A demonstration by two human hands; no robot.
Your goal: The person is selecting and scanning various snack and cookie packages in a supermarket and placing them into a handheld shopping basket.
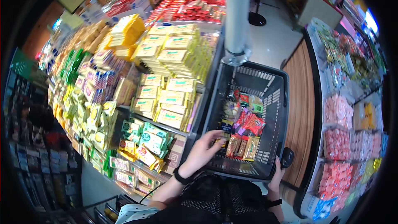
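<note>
A dark grey shopping basket (278, 112) stands in front of me with several snack packets inside. My left hand (207, 146) reaches over its left side, fingers curled around a small dark-and-gold snack packet (224, 137) partly hidden by them. Close to those fingers lie brown and cream wrapped bars (242, 147). Red packets (252, 123), a green packet (256, 104) and a clear bag of mixed pieces (231, 108) lie further in. My right hand (276, 175) grips the near right corner of the basket; some of its fingers are hidden.
Left of the basket, a stepped display holds yellow-green packs (172, 95), teal packs (153, 140) and red packets (195, 6). A clear plastic roll on a post (237, 16) rises behind the basket. To the right is a wood-panelled counter (299, 112) with pink bagged goods (338, 110).
</note>
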